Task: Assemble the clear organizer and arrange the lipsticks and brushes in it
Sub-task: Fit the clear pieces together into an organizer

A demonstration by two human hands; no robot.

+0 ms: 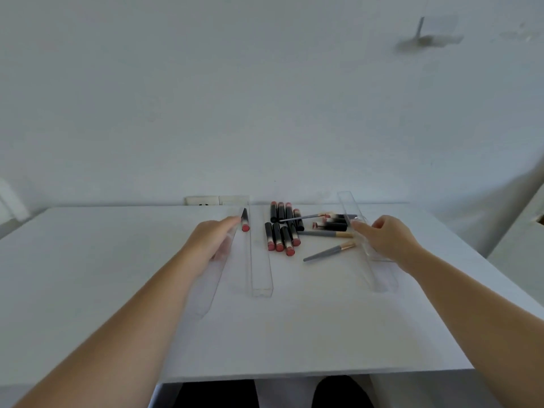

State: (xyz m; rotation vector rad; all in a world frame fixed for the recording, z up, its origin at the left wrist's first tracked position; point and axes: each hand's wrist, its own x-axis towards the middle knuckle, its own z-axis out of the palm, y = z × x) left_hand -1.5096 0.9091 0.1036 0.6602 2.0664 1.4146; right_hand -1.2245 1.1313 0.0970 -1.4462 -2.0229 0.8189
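We are resting left hand [210, 240], fingers straight, on long clear plastic tray [216, 269]; right hand [385, 240] gripping second clear tray [357, 231] near white table's [88, 275] far edge.

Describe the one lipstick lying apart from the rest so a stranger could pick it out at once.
Start at the white table and find the pile of lipsticks near its far edge. Look left of that pile, past a clear tray standing lengthwise, to the left hand. The lone lipstick lies just off its fingertips, the only one separate from the pile, pink end toward the camera.
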